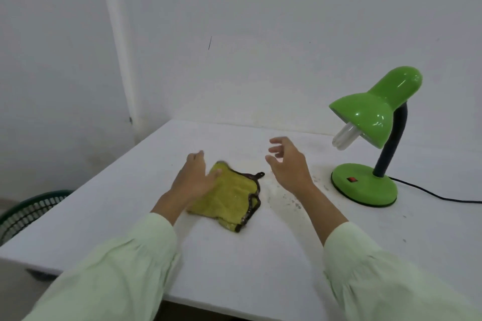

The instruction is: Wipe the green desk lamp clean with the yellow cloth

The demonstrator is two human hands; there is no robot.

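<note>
Resting on the left edge of the yellow cloth (229, 197), the left hand (194, 177) lies low in the middle of the frame; its grip is spread flat, with the thumb on the fabric and nothing clamped. The cloth lies crumpled on the white tabletop (260, 255), at the centre of the frame, and it has a dark border with a small loop at its upper right corner.

To the right of the cloth, the right hand (287, 164) hovers above the tabletop with its grip apart, the fingers (277, 141) loosely curled and touching nothing. Both arms wear pale green sleeves (125, 263), which fill the lower part of the frame.

At the right of the frame stands the green desk lamp (375, 112), well apart from the cloth and nearer to the right hand. Its round base (365, 186) sits on the tabletop and carries 1 red switch (352, 179). A dark bent neck (393, 143) holds the shade, which tilts down to the left, and a white bulb (344, 137) sticks out from under it. A black cord (438, 197) runs from the base to the right edge of the frame.

Small dark specks lie on the tabletop between the right hand and the lamp base. At the lower left edge, beside the tabletop, part of a dark green mesh basket (28, 214) shows.
</note>
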